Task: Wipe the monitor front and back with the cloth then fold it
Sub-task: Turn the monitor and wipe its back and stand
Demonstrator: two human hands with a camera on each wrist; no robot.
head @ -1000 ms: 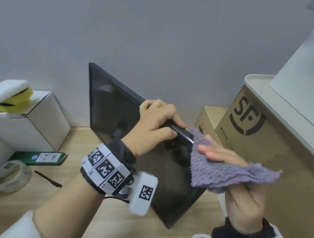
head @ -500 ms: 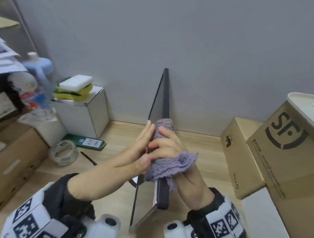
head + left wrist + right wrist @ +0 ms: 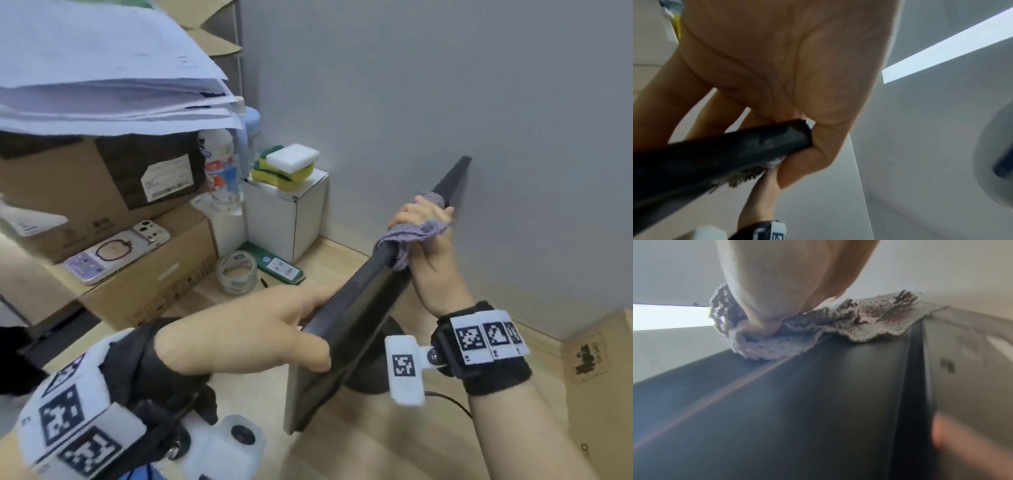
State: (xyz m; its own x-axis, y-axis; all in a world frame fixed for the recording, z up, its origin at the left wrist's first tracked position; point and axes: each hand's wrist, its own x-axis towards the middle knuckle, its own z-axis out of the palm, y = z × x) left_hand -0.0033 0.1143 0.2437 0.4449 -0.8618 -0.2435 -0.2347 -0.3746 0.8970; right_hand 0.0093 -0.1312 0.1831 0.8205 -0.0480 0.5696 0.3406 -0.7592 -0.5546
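Observation:
The black monitor (image 3: 363,284) stands edge-on to me, its top edge slanting from lower left to upper right. My left hand (image 3: 313,330) grips its near end, thumb on my side and fingers on the far side. In the left wrist view the monitor's corner (image 3: 725,149) sits in the crook of the thumb (image 3: 818,154). My right hand (image 3: 423,214) holds the purple cloth (image 3: 424,231) draped over the top edge, fingers curled over it. In the right wrist view the cloth (image 3: 777,344) is bunched against the monitor's dark back (image 3: 797,402).
The monitor's round base (image 3: 370,373) stands on the wooden desk (image 3: 359,445) near the grey wall. To the left are a white box (image 3: 291,219) topped with sponges (image 3: 291,164), a tape roll (image 3: 237,272), a green pack (image 3: 277,265), cardboard boxes (image 3: 137,274) and papers (image 3: 102,68). Another cardboard box (image 3: 596,377) stands at the right.
My view has swung left and the monitor has turned further. The left hand went from lying flat on the screen to gripping the near end. The right hand slid the cloth along the top edge.

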